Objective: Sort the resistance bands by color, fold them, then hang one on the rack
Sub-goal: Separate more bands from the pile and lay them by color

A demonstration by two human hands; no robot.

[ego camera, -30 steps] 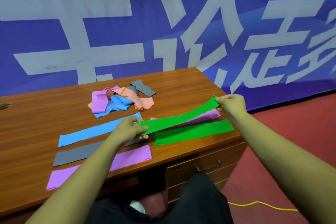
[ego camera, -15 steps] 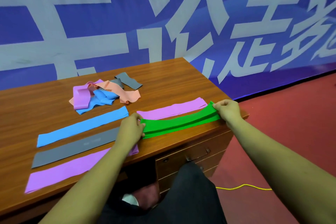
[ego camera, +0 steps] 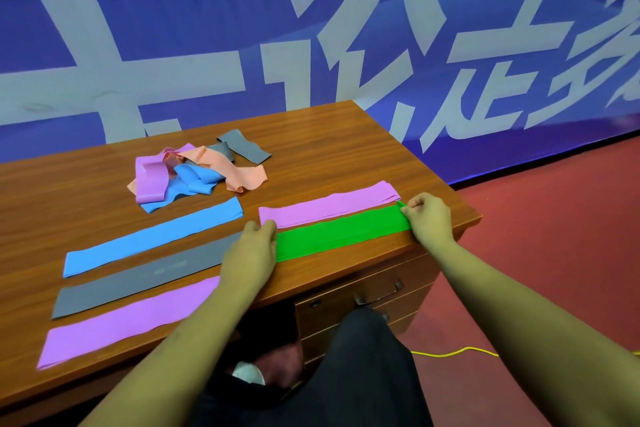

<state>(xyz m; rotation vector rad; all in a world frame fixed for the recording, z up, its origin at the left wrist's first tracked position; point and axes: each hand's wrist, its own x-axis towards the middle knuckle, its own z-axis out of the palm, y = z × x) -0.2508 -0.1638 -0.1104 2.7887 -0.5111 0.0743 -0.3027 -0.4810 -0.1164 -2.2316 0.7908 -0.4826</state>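
While a second ago you held the green band taut in the air above a second green one, it now lies flat along the front edge of the desk, stacked on that second one. Your right hand pinches its right end, with a green corner showing at the fingertips. Your left hand covers its left end; whether it pinches or only presses cannot be told. The greens therefore appear sorted and aligned, while folding and hanging remain.

Beneath the front edge, the drawer is closed and its contents are hidden.

To your left lie three flat strips, nearest first: the near purple band, the grey band and the blue band. Just behind the green lies the far purple band, its edges layered. Farther back sits the unsorted pile of purple, blue, peach and grey bands. No rack is in view.
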